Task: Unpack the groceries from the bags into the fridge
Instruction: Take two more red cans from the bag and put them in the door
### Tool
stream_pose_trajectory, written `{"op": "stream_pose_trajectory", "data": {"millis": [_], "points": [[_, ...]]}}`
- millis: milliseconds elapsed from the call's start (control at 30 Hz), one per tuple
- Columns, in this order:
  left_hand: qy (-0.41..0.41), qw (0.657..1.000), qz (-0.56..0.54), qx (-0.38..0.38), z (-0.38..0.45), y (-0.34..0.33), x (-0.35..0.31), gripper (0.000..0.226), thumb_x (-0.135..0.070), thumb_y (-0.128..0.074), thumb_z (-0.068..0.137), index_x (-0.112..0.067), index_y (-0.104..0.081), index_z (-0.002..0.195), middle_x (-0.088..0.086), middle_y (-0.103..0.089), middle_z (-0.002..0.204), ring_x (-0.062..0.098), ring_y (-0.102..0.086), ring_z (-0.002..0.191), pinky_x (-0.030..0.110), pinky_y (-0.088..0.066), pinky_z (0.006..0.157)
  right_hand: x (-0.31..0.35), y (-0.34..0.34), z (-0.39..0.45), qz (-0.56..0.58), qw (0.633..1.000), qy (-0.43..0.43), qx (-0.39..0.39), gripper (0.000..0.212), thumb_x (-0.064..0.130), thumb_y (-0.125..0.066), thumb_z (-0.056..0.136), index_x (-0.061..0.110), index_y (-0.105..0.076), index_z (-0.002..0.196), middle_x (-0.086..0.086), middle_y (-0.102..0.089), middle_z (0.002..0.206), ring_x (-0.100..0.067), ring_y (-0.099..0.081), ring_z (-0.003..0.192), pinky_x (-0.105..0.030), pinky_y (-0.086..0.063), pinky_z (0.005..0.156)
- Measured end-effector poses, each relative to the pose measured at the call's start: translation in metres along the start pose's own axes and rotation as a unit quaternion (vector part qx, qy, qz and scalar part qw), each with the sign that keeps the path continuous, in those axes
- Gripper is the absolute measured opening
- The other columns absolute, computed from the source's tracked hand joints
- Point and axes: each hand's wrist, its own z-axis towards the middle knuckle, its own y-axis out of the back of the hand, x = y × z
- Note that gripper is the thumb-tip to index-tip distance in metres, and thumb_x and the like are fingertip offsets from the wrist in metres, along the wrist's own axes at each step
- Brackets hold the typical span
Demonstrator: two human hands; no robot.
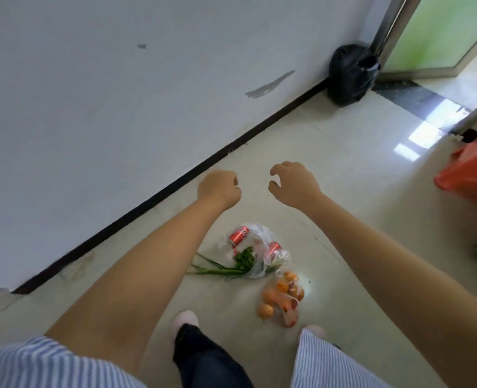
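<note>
Both forearms reach out above the floor (343, 191); left hand (220, 187) curled, empty; right hand (294, 183) loosely clawed, empty. Clear bag (255, 247) and oranges (283, 296) lie untouched below, probably set down for unpacking.

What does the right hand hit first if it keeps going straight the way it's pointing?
Probably nothing nearby: the right hand points over bare floor toward the black baseboard and wall. Depth is unclear.

cans (238, 235) in bag (259, 247), oranges (283, 296) right, on floor (343, 191)
</note>
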Motion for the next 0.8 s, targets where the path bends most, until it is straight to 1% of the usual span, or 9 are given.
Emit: {"op": "stream_pose_trajectory", "data": {"millis": [100,200,267,400,500,633,700,733,800], "points": [[-0.052,0.997,0.026,0.046,0.025,-0.004,0.052,0.031,-0.015,-0.046,0.092,-0.011,-0.060,0.119,0.008,-0.057,0.127,0.026,-0.054,0.115,0.032,-0.046,0.090,0.038,-0.039,0.014,0.030,0.995,-0.090,0.013,0.039,0.020,-0.044,0.093,0.007,-0.050,0.129,-0.013,-0.054,0.130,-0.031,-0.047,0.122,-0.038,-0.041,0.097],[-0.089,0.990,0.057,0.092,0.042,-0.007,0.091,0.032,-0.015,-0.045,0.093,-0.011,-0.059,0.121,0.008,-0.057,0.128,0.026,-0.053,0.118,0.033,-0.045,0.093,0.068,-0.072,0.017,0.054,0.986,-0.152,0.043,0.039,0.021,-0.043,0.094,0.008,-0.050,0.129,-0.012,-0.054,0.131,-0.028,-0.047,0.122,-0.039,-0.043,0.097],[-0.111,0.984,0.076,0.118,0.053,-0.010,0.109,0.033,-0.015,-0.045,0.094,-0.011,-0.058,0.123,0.009,-0.055,0.129,0.027,-0.052,0.118,0.034,-0.045,0.093,0.078,-0.090,0.016,0.060,0.979,-0.189,0.054,0.039,0.022,-0.042,0.094,0.008,-0.049,0.130,-0.011,-0.054,0.130,-0.027,-0.049,0.120,-0.038,-0.043,0.096],[-0.137,0.972,0.109,0.157,0.067,-0.024,0.131,0.032,-0.016,-0.044,0.094,-0.010,-0.059,0.122,0.010,-0.057,0.127,0.028,-0.054,0.116,0.035,-0.046,0.093,0.076,-0.118,0.010,0.078,0.961,-0.257,0.062,0.038,0.024,-0.044,0.095,0.008,-0.051,0.128,-0.011,-0.056,0.127,-0.028,-0.052,0.115,-0.036,-0.044,0.092],[-0.136,0.970,0.118,0.164,0.078,-0.036,0.143,0.031,-0.016,-0.043,0.094,-0.010,-0.060,0.119,0.010,-0.057,0.125,0.027,-0.054,0.114,0.034,-0.046,0.090,0.072,-0.141,0.011,0.099,0.953,-0.277,0.065,0.034,0.022,-0.044,0.093,0.007,-0.056,0.122,-0.014,-0.059,0.121,-0.031,-0.055,0.110,-0.034,-0.045,0.088],[-0.145,0.965,0.115,0.187,0.095,-0.061,0.158,0.030,-0.014,-0.042,0.094,-0.008,-0.063,0.115,0.011,-0.060,0.120,0.027,-0.056,0.109,0.033,-0.047,0.085,0.071,-0.174,0.022,0.127,0.940,-0.312,0.058,0.032,0.019,-0.044,0.092,0.005,-0.058,0.118,-0.015,-0.060,0.118,-0.031,-0.056,0.106,-0.032,-0.044,0.084],[-0.158,0.958,0.119,0.208,0.110,-0.076,0.163,0.031,-0.013,-0.043,0.093,-0.009,-0.061,0.119,0.012,-0.060,0.119,0.027,-0.057,0.110,0.033,-0.047,0.085,0.070,-0.192,0.031,0.134,0.931,-0.337,0.049,0.031,0.020,-0.044,0.092,0.005,-0.059,0.115,-0.015,-0.061,0.115,-0.031,-0.056,0.104,-0.032,-0.045,0.082],[-0.169,0.953,0.124,0.219,0.118,-0.086,0.168,0.034,-0.013,-0.043,0.093,-0.011,-0.058,0.123,0.012,-0.060,0.120,0.027,-0.056,0.110,0.034,-0.047,0.087,0.070,-0.203,0.035,0.136,0.924,-0.354,0.049,0.031,0.020,-0.044,0.092,0.006,-0.059,0.115,-0.015,-0.061,0.114,-0.031,-0.056,0.104,-0.033,-0.045,0.082],[-0.192,0.943,0.134,0.236,0.138,-0.109,0.177,0.039,-0.014,-0.043,0.093,-0.014,-0.052,0.131,0.011,-0.060,0.122,0.028,-0.056,0.112,0.036,-0.048,0.089,0.067,-0.226,0.042,0.132,0.910,-0.390,0.045,0.030,0.020,-0.043,0.092,0.006,-0.059,0.114,-0.017,-0.062,0.110,-0.032,-0.055,0.106,-0.035,-0.044,0.086]]}}
